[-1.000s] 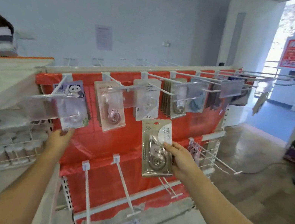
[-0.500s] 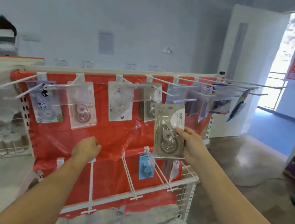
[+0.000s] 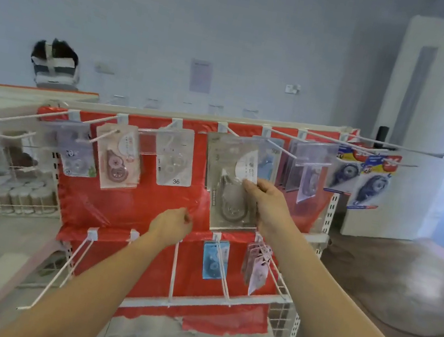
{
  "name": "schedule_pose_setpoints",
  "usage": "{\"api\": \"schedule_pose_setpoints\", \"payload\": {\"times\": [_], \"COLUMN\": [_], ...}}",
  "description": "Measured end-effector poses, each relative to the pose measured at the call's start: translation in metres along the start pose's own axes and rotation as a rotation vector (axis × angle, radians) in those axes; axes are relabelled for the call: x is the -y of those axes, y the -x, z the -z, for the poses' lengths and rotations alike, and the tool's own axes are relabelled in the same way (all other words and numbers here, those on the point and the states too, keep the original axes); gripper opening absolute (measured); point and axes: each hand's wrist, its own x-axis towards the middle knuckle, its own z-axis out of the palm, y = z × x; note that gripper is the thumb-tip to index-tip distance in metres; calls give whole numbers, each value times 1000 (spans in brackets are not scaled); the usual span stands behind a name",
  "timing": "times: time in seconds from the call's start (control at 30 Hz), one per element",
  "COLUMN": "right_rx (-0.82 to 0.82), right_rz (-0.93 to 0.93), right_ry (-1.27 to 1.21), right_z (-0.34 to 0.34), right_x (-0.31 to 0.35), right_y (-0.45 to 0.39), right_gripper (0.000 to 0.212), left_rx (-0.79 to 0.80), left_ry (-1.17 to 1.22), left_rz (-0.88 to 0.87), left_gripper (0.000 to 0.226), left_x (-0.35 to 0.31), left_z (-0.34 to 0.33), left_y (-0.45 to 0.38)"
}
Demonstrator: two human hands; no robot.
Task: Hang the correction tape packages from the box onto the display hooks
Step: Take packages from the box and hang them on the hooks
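My right hand (image 3: 266,202) pinches the right edge of a clear correction tape package (image 3: 230,181) and holds it up against the top row of white hooks (image 3: 230,130) on the red display rack (image 3: 132,203). My left hand (image 3: 171,226) hovers lower, in front of the red panel, fingers curled and holding nothing. Other packages hang on the top row: a panda one (image 3: 77,156), a pink one (image 3: 118,157), one marked 36 (image 3: 175,160). The box is out of view.
Long bare lower hooks (image 3: 174,272) stick out toward me near my arms. A blue package (image 3: 211,258) and pink packages (image 3: 257,265) hang on the lower row. Blue packages (image 3: 366,177) hang at the far right. A wire basket (image 3: 2,190) of small jars stands left.
My right hand has raised the package from mid-panel height up to the top hook row. My left hand left the panda package and dropped to the middle of the panel.
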Motion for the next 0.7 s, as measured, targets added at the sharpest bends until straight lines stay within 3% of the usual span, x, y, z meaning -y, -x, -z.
{"api": "schedule_pose_setpoints", "payload": {"times": [0.1,0.23,0.43,0.7], "right_rx": [-21,11,6,-42], "right_rz": [43,84,63,82], "right_ry": [40,21,-88,17], "right_z": [-4,2,14,9], "right_x": [0,-2,-14,-9], "right_y": [-2,0,-1,-10], "right_gripper": [17,8,11,11], "left_rx": [42,101,64,97], "left_ry": [6,2,-41,-56], "left_rz": [14,33,36,54], "left_gripper": [29,27,27,28], "left_x": [-3,-3,-1,2], "left_z": [-11,-17,-19,-24], "left_y": [11,18,20,29]}}
